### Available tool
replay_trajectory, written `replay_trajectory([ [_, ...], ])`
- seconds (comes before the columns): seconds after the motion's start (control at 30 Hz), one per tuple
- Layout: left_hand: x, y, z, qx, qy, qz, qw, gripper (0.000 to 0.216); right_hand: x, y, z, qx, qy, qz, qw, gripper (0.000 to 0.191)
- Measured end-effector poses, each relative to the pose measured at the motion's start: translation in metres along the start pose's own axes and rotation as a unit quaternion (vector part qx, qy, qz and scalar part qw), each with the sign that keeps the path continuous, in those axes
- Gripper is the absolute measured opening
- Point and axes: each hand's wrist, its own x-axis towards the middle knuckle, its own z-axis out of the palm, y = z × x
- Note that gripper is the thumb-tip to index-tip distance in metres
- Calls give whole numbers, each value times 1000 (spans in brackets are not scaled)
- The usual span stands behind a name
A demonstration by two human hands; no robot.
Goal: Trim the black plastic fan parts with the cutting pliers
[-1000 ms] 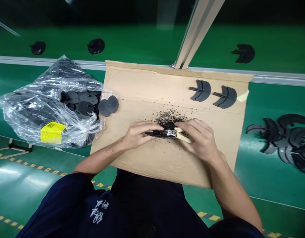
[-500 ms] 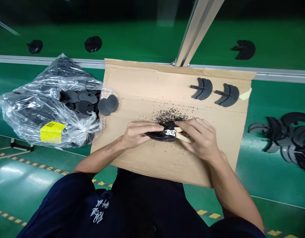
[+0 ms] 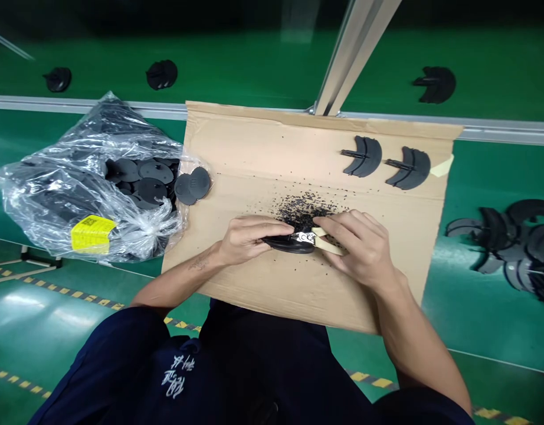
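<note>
My left hand (image 3: 249, 237) is closed on a dark, curved plastic part (image 3: 292, 244), thumb along its top. My right hand (image 3: 358, 245) grips cutting pliers (image 3: 305, 237) with cream-coloured handles, fingers wrapped around them. The metal head of the pliers sits against the part's upper edge; the exact contact of the jaws is too small to tell. Just beyond both hands, a heap of small black plastic bits (image 3: 305, 208) is scattered over the cardboard sheet (image 3: 254, 139).
On the left lies a clear plastic bag (image 3: 55, 183) of black discs (image 3: 153, 190). Two black curved parts (image 3: 364, 156) rest on the cardboard's upper right. More black pieces (image 3: 526, 236) are piled on the green table at right. A metal post (image 3: 351, 56) rises behind the cardboard.
My hands keep nearly the same place, with the pliers still at the dark part. The whole view has shifted very slightly.
</note>
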Motion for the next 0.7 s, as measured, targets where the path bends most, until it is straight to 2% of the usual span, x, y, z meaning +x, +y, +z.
replay_trajectory([
  [0.2, -1, -1, 0, 1, 0, 9, 1000, 27, 0, -1, 1, -28, 14, -10, 999, 22],
  [0.37, -3, -1, 2, 12, 14, 14, 1000, 28, -1, -2, -2, -63, -12, -9, 998, 25],
  [0.53, -7, -2, 3, 27, 23, 32, 999, 28, 1, -6, -1, -92, -2, -25, 995, 17],
  [0.6, -6, -2, 2, 26, 23, 43, 998, 28, 1, -9, 2, -53, 7, -3, 999, 15],
  [0.7, -3, 1, 2, 5, 12, 39, 999, 27, 2, -11, 4, 100, -1, 44, 994, 17],
])
